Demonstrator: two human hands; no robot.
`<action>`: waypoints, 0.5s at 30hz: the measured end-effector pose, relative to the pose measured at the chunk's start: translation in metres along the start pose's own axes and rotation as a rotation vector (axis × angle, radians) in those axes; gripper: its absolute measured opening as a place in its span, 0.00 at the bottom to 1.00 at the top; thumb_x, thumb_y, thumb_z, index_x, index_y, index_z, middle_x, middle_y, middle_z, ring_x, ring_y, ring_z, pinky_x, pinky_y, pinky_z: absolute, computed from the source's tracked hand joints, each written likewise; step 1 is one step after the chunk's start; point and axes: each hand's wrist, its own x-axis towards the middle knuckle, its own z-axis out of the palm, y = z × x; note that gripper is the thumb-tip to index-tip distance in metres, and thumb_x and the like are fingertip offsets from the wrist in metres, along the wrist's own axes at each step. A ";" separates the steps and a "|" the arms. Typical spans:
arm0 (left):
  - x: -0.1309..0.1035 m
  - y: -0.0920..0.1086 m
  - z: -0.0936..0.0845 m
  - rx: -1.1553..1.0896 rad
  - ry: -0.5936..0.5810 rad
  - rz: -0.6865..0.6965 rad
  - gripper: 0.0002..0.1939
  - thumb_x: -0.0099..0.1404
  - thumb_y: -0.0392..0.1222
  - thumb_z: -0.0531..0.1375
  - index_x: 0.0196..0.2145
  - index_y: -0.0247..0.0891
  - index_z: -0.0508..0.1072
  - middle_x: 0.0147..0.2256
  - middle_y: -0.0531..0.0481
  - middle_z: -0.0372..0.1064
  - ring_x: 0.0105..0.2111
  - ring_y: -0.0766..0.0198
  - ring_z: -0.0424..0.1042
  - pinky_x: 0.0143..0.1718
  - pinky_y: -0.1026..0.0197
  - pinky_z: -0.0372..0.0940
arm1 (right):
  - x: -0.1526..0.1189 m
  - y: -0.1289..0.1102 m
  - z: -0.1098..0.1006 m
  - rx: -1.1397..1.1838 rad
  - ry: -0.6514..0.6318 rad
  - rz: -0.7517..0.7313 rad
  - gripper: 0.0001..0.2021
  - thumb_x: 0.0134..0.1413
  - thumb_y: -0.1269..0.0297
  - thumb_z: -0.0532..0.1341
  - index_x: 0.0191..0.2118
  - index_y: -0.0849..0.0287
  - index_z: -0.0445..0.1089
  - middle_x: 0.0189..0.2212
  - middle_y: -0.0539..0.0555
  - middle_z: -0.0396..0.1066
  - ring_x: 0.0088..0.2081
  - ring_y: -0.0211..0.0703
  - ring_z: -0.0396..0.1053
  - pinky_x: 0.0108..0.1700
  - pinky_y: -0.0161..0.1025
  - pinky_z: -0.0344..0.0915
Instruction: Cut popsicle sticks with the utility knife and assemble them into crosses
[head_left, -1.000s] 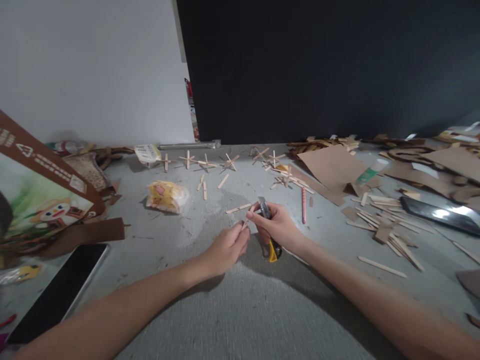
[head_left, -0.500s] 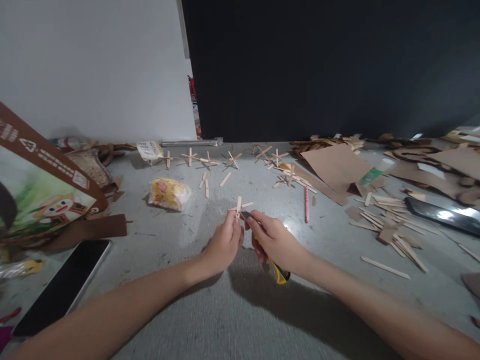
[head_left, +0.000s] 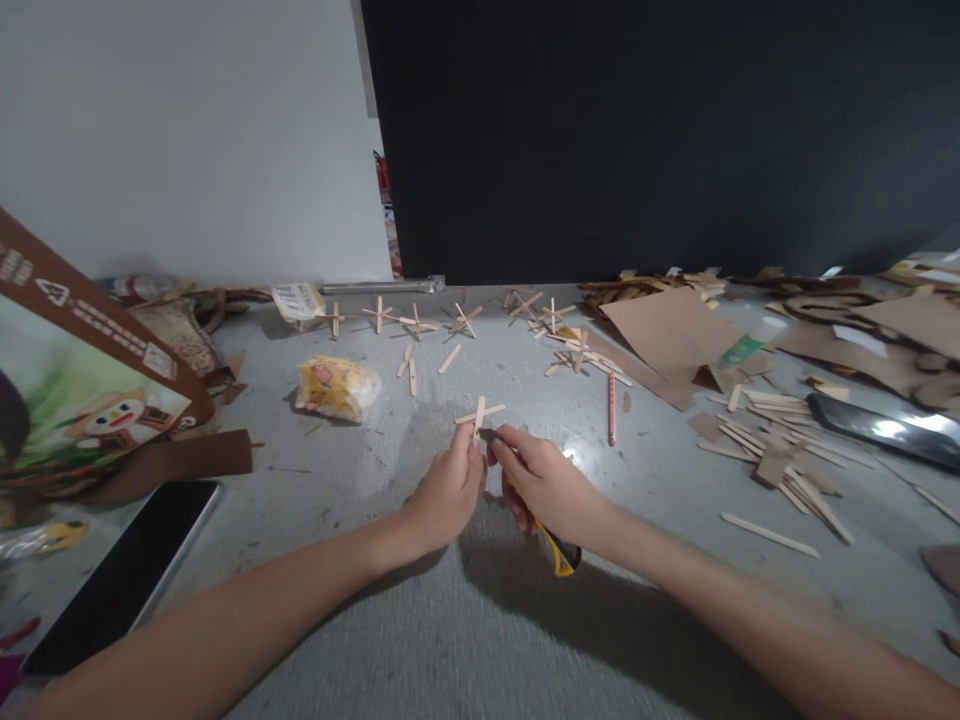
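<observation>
As R hand holds cutter, phone nr L forearm

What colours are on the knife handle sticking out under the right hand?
The knife handle is yellow and black; it shows best in the head view.

Head-worn view, directed forward and downward over the wearer's forearms at close range; the left hand and right hand lie near mid-frame, the grey work surface extends around them, and a dark panel stands beyond.
</observation>
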 end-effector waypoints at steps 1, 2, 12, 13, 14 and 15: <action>0.000 0.000 0.000 0.015 0.002 0.001 0.12 0.79 0.51 0.44 0.43 0.42 0.59 0.22 0.61 0.58 0.21 0.66 0.60 0.26 0.63 0.53 | 0.000 0.000 0.000 0.001 0.002 0.003 0.12 0.71 0.53 0.51 0.39 0.53 0.63 0.15 0.40 0.61 0.13 0.35 0.63 0.13 0.28 0.58; 0.000 0.000 0.000 0.032 0.001 -0.002 0.12 0.79 0.50 0.44 0.44 0.42 0.60 0.22 0.61 0.58 0.21 0.65 0.61 0.26 0.62 0.52 | -0.001 -0.001 0.000 -0.001 0.003 0.006 0.12 0.71 0.54 0.51 0.39 0.53 0.63 0.15 0.40 0.61 0.13 0.36 0.64 0.13 0.28 0.58; -0.003 -0.005 0.003 0.339 -0.032 -0.070 0.12 0.77 0.41 0.45 0.53 0.39 0.61 0.29 0.49 0.68 0.26 0.58 0.69 0.27 0.60 0.53 | -0.004 0.000 0.006 0.057 0.016 0.066 0.10 0.71 0.56 0.54 0.38 0.53 0.63 0.14 0.40 0.61 0.10 0.34 0.62 0.11 0.27 0.56; -0.003 -0.005 0.003 0.366 -0.046 -0.069 0.12 0.77 0.40 0.45 0.53 0.39 0.61 0.30 0.48 0.69 0.26 0.57 0.70 0.27 0.60 0.54 | -0.004 0.000 0.006 0.066 0.009 0.067 0.10 0.71 0.57 0.54 0.38 0.53 0.63 0.14 0.40 0.61 0.10 0.34 0.62 0.11 0.27 0.55; -0.003 -0.005 0.002 0.389 -0.054 -0.070 0.12 0.76 0.39 0.45 0.53 0.38 0.61 0.29 0.48 0.69 0.26 0.56 0.71 0.27 0.60 0.54 | -0.004 0.000 0.005 0.070 0.002 0.067 0.10 0.71 0.57 0.54 0.37 0.53 0.63 0.14 0.40 0.61 0.10 0.34 0.62 0.11 0.28 0.55; -0.003 -0.004 0.002 0.406 -0.058 -0.073 0.12 0.76 0.39 0.45 0.54 0.38 0.61 0.29 0.48 0.69 0.27 0.56 0.71 0.27 0.60 0.55 | -0.004 0.000 0.004 0.068 -0.004 0.065 0.10 0.72 0.56 0.53 0.37 0.53 0.63 0.14 0.40 0.61 0.10 0.34 0.62 0.11 0.28 0.56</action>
